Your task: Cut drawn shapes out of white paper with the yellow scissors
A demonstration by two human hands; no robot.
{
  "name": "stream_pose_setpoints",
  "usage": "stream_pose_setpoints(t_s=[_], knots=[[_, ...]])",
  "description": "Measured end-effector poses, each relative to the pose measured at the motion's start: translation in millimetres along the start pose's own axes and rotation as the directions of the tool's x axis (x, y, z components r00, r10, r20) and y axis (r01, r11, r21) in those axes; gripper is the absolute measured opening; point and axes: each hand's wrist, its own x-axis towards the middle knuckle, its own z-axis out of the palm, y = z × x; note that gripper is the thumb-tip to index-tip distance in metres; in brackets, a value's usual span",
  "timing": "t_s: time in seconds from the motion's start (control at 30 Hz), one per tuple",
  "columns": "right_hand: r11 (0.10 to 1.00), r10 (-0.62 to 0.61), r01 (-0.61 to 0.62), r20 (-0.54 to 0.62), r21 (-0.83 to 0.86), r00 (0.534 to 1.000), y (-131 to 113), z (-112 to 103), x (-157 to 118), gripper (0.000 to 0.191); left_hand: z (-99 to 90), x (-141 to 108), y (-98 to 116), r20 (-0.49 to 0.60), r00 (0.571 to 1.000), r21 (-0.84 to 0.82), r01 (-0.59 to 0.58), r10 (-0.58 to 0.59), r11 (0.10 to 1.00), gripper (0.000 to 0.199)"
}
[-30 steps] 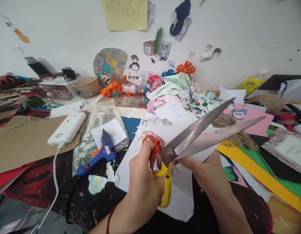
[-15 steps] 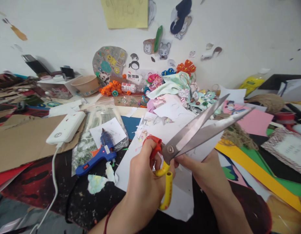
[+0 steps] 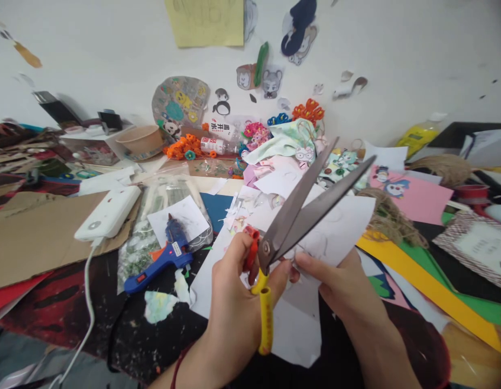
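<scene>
Gripping scissors (image 3: 288, 208), left hand (image 3: 236, 310) partly hides red handle (image 3: 252, 256).

L grip (image 3: 239, 297) curled — R grip (image 3: 349, 292) v. close, pinching — both forearms (image 3: 382, 343) angled inward

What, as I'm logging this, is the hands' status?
Left hand holds open scissors. Right hand grips white paper. Blue glue gun off left, clear of both.

Looking from head height, forward and downward, close over the left hand (image 3: 238, 302) and right hand (image 3: 351, 294), toward the far wall (image 3: 116, 48).
</scene>
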Motion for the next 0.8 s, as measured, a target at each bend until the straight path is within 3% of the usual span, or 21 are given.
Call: stream_pose_setpoints(t_s=[0.2,0.8], knots=[[1.0,-0.012,0.012,0.007,0.008,1.0,-1.1,0.3,-1.6,0.009,3.0,-0.1,-1.7,0.031,0.999,-0.156,-0.009,0.014,0.988,0.017],[1.0,-0.009,0.01,-0.018,0.014,1.0,-2.0,1.7,-2.6,0.008,4.7,-0.9,-2.0,-0.029,0.999,-0.101,-0.032,0.029,0.994,0.017]])
